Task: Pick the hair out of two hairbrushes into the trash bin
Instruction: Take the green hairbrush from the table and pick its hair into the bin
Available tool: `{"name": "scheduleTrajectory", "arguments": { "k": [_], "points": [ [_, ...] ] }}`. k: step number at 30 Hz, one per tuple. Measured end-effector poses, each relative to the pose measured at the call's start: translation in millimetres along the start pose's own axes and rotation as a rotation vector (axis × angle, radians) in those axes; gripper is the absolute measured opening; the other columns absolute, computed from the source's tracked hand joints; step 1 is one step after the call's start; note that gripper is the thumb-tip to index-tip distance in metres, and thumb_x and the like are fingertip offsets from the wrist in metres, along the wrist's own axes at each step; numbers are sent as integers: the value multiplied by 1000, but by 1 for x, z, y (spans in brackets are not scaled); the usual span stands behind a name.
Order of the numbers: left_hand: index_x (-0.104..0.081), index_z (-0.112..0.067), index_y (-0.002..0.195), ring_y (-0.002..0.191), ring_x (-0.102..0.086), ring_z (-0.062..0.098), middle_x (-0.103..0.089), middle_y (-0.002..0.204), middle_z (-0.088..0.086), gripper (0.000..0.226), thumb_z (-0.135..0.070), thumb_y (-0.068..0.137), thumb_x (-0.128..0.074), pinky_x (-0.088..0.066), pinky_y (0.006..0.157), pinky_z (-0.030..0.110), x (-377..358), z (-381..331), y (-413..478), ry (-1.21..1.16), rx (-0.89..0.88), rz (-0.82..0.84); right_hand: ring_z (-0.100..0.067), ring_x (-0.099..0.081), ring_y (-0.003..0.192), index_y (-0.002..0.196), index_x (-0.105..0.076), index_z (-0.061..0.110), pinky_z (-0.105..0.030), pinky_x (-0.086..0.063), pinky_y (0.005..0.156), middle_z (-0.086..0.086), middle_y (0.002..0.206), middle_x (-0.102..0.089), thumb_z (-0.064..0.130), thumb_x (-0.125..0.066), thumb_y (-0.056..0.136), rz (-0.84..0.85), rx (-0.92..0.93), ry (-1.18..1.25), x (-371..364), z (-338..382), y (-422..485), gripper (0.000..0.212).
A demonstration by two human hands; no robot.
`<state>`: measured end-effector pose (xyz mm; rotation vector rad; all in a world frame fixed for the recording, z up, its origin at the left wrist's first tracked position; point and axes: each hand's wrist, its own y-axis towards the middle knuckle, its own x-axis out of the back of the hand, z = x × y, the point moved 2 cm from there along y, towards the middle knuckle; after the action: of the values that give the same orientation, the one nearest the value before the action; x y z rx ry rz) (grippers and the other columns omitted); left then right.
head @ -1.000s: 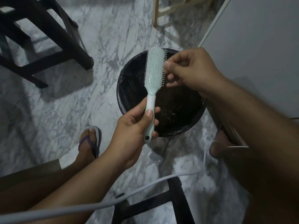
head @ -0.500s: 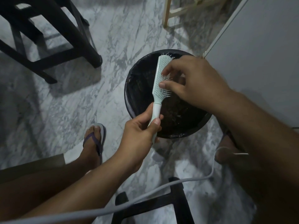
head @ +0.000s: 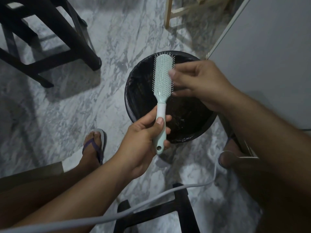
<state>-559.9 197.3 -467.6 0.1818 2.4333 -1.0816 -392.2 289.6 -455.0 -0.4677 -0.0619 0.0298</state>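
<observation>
Turned since half a second ago, the hairbrush (head: 162,84) is now shown bristles-up to the camera, where before it was seen edge-on. It is held upright over the trash bin (head: 134,91), head toward 12 o'clock, handle toward 6. The handle is wrapped by the left hand (head: 143,140), fingers closed around it and thumb laid along its front. At 3 o'clock of the brush head, the right hand (head: 202,84) is brought in, fingertips (head: 172,74) pinched together at the edge of the bristles; whether any hair is caught between them cannot be told. The black-lined bin is set on a marbled floor (head: 67,115). A sandalled foot (head: 94,147) is seen at 7 o'clock of the bin, a dark stool (head: 50,39) at 10 o'clock, and a grey cable (head: 134,207) is trailed across below.
</observation>
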Motion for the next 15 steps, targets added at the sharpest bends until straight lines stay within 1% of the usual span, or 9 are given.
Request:
{"name": "scheduleTrajectory", "arguments": {
  "k": [1, 2, 4, 7, 8, 10, 13, 15],
  "points": [
    [-65, -24, 131, 77, -56, 14, -72, 96, -2, 39, -7, 98, -53, -48, 58, 27, 0, 1, 0, 6, 2, 5, -21, -75, 93, 116, -68, -3, -31, -63, 71, -16, 103, -75, 12, -68, 93, 44, 2, 7, -3, 0, -3, 28],
    [-65, -24, 131, 77, -56, 14, -72, 96, -2, 39, -7, 99, -53, -49, 59, 27, 1, 1, 0, 12, 4, 8, -20, -75, 88, 114, -69, -3, -29, -63, 71, -15, 99, -76, 10, -70, 92, 52, 19, 11, -4, 2, -4, 27],
    [-65, -25, 132, 78, -56, 14, -73, 97, -2, 39, -7, 98, -53, -49, 60, 28, 2, 3, -1, 18, 4, 10, -19, -75, 80, 107, -72, -4, -28, -64, 70, -12, 90, -77, 10, -72, 90, 18, 59, -34, -1, 8, -2, 22],
    [-66, -26, 131, 78, -56, 15, -73, 99, -2, 40, -7, 98, -54, -49, 61, 28, 4, 3, 0, 41, -7, 0, -18, -76, 70, 98, -73, -4, -30, -64, 65, -9, 77, -77, 11, -72, 90, -19, 99, -181, 8, 16, -2, 16],
    [-67, -26, 130, 78, -56, 15, -73, 99, -2, 39, -7, 97, -54, -49, 61, 28, 4, 2, 0, 44, -9, -4, -16, -75, 67, 97, -72, -3, -29, -64, 62, -9, 77, -76, 11, -69, 93, -45, 112, -190, 12, 18, -1, 14],
    [-68, -26, 128, 78, -56, 15, -74, 98, -2, 38, -7, 97, -54, -50, 61, 28, 5, 3, 0, 33, -2, -6, -10, -70, 59, 92, -69, 4, -26, -60, 52, -5, 76, -72, 14, -63, 98, -162, 141, -180, 23, 23, 4, 13],
    [-68, -26, 127, 80, -56, 16, -73, 100, -1, 38, -7, 97, -55, -50, 62, 30, 7, 6, -2, 43, 4, 4, -5, -57, 47, 75, -63, 19, -22, -47, 43, 3, 65, -63, 25, -54, 102, -371, 135, -203, 45, 23, 16, 29],
    [-67, -25, 129, 80, -55, 16, -72, 101, 0, 39, -7, 97, -55, -49, 62, 30, 6, 7, -3, 53, 1, 5, -7, -48, 41, 61, -57, 20, -20, -39, 44, 4, 54, -55, 32, -50, 102, -427, 170, -246, 49, 19, 18, 44]
  ]
}}
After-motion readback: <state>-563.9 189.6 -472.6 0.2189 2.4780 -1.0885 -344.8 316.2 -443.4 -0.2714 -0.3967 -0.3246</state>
